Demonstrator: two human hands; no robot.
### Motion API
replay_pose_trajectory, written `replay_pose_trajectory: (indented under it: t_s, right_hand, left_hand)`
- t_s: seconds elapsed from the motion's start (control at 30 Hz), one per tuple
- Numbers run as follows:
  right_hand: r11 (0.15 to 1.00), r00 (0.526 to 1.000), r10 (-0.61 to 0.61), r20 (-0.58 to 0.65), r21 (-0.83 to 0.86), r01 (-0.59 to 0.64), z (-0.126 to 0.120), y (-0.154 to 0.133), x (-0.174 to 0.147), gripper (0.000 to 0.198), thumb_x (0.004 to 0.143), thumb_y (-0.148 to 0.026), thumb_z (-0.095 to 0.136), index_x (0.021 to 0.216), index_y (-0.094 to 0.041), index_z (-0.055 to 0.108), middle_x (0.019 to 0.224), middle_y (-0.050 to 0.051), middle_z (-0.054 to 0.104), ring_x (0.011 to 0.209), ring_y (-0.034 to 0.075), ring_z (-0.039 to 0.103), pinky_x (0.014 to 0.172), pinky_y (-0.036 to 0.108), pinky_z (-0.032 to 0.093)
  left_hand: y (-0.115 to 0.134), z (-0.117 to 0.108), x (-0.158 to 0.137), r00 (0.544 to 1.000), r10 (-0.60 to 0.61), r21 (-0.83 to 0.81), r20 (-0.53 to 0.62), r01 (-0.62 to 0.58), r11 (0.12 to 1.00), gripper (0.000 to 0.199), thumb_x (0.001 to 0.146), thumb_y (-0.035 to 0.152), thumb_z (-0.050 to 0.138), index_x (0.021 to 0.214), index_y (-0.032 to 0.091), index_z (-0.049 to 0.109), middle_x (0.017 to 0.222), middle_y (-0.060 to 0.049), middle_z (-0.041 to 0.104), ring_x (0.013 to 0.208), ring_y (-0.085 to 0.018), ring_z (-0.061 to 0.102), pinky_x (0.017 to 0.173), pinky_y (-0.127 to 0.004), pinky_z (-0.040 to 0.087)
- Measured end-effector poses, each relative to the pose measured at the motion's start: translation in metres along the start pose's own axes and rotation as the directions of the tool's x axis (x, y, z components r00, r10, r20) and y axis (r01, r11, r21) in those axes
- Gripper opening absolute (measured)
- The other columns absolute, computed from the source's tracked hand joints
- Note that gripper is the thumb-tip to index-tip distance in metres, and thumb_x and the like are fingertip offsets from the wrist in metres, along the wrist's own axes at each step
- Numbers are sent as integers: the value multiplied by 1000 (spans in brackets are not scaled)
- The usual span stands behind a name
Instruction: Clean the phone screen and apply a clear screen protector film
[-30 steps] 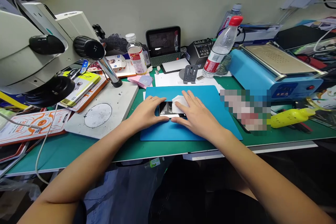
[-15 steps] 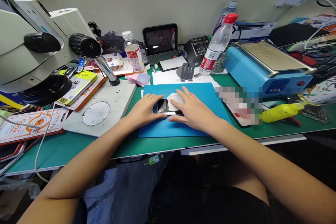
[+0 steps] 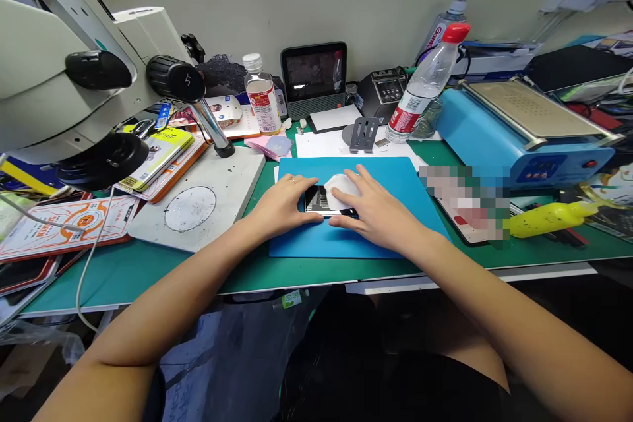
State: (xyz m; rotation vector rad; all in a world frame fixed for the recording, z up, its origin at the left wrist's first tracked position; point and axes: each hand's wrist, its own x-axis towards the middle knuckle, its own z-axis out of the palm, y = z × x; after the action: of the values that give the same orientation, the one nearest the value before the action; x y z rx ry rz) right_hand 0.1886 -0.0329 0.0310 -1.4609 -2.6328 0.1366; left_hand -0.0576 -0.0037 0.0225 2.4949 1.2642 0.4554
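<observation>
A phone with a dark, glossy face lies flat on the blue mat. My left hand closes on its left end, with the thumb along the near edge and the fingers at the far edge. Under the fingers of my right hand is a white wipe, pressed onto the phone's face. The right thumb rests low by the near edge. The wipe and my right hand hide the phone's right part.
A microscope stands at the left over its pale base. Behind the mat are a phone stand, a red-capped bottle and a small display. To the right are a blue heating machine and a yellow bottle.
The whole view has shifted a little, so the bench appears farther right. My left hand keeps its hold on the phone. My right hand stays on the wipe, which looks slightly changed in shape.
</observation>
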Motion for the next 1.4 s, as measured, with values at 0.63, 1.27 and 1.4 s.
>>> replay_pose_trajectory:
  t_s: [0.63, 1.27, 1.4]
  right_hand:
    - [983, 977, -181, -108, -10, 181, -3, -11, -4, 56, 101, -59, 48, 124, -12, 68, 125, 20, 71, 118, 36, 64, 101, 51, 51]
    - [999, 982, -8, -187, -50, -2, 5, -7, -14, 49, 103, -50, 46, 128, -12, 66, 130, 22, 67, 115, 37, 63, 97, 52, 53]
    - [998, 982, -33, -186, -57, 23, 5, -16, -26, 52, 103, -54, 46, 125, -12, 67, 126, 22, 68, 115, 37, 62, 98, 52, 53]
  left_hand:
    - [-1, 1, 2, 1000, 0, 7, -10, 0, 1000, 70, 83, 52, 80, 139, 17, 58, 131, -12, 69, 116, -31, 61, 95, -41, 50]
    - [-4, 3, 2, 1000, 4, -6, -20, -4, 1000, 70, 81, 52, 82, 138, 19, 59, 128, -11, 69, 116, -32, 62, 95, -41, 50]
    - [-5, 3, 2, 1000, 5, 6, -17, -5, 1000, 70, 82, 52, 81, 139, 18, 59, 127, -12, 69, 116, -32, 61, 94, -41, 50]
